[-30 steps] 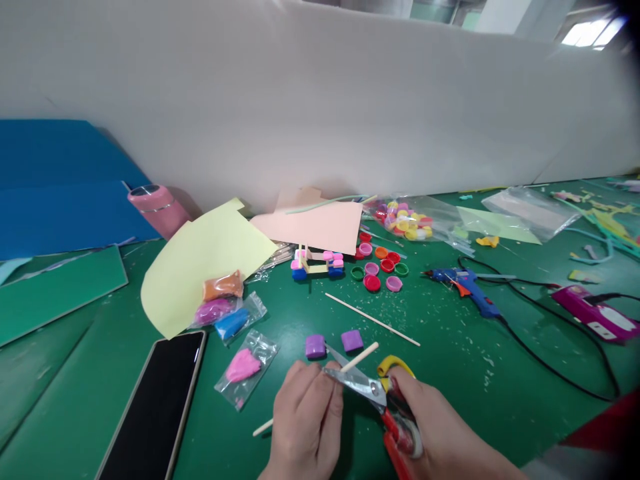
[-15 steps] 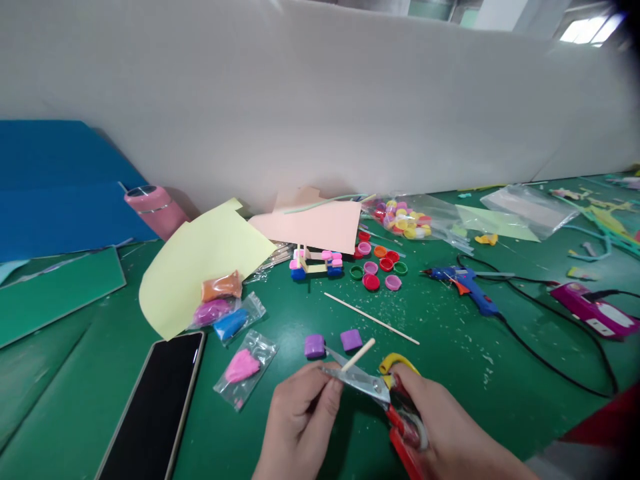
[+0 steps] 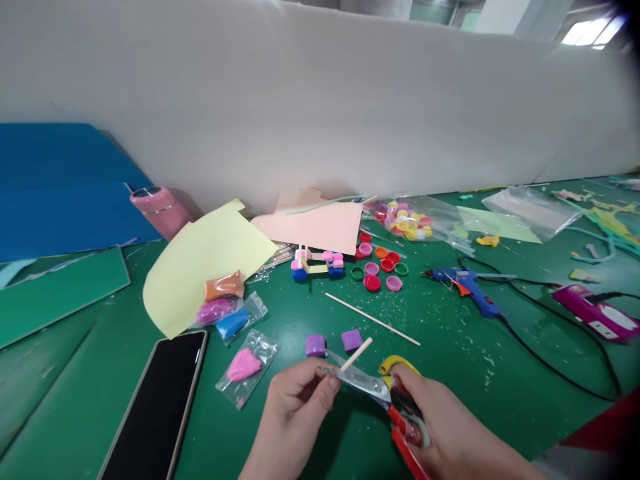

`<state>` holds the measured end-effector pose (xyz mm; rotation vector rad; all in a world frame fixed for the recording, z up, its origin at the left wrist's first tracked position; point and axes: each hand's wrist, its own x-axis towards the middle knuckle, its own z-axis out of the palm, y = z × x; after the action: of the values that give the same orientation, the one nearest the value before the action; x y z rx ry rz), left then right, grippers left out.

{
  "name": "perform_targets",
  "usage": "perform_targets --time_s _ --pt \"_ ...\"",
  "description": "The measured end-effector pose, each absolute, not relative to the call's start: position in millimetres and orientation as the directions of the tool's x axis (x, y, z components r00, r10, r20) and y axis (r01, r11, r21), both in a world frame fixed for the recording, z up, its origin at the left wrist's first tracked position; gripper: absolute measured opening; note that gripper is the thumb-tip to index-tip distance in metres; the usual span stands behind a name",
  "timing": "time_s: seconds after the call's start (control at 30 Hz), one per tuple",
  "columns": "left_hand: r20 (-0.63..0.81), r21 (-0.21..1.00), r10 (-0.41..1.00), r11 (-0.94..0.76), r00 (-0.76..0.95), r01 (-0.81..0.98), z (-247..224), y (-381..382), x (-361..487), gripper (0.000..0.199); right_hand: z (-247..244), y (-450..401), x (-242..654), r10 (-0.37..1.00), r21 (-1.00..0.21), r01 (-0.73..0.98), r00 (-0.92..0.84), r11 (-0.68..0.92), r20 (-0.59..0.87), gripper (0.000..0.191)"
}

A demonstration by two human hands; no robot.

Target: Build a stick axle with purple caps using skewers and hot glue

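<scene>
Pinched between the thumb and fingers of my left hand is a pale wooden stick, its free end pointing up and to the right. My right hand is wrapped round the handles of red-and-yellow scissors. The scissor blades lie apart around the stick, close to my left fingertips. Just beyond the blades are two purple clay blocks. Farther back, a thin wooden skewer lies on the green table. Behind it stands a small model of sticks with pink and blue clay pieces.
To the left lie a phone, bagged clay, yellow paper and a pink bottle. Bottle caps sit beyond the skewer. A blue glue gun with its black cord occupies the right. A white panel rises behind.
My left hand has shifted slightly left, its thumb lifting a little. The stick still sits between the scissor blades; its free end has moved slightly left.
</scene>
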<state>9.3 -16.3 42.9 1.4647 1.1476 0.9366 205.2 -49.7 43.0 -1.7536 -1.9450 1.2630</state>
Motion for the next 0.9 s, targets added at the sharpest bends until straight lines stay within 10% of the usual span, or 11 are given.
perform_targets --time_s 0.2,0.47,0.7,0.9 --pt "0.117 0.947 0.991 -0.133 0.072 0.291 38 -21 16 0.015 41 -48 204 0.93 -0.705 0.708 -0.234 -0.038 -0.285 0.018" --pt "-0.084 0.991 0.967 0.055 0.239 0.126 43 -14 10 0.022 43 -49 205 0.898 -0.698 0.713 -0.261 -0.069 -0.355 0.02" --pt "0.152 0.94 0.988 -0.155 0.033 0.305 36 -23 19 0.012 33 -49 205 0.916 -0.694 0.719 -0.251 -0.04 -0.313 0.016" --pt "-0.036 0.992 0.983 0.015 0.178 0.123 41 -15 12 0.02 39 -49 204 0.908 -0.729 0.684 -0.287 -0.028 -0.304 0.018"
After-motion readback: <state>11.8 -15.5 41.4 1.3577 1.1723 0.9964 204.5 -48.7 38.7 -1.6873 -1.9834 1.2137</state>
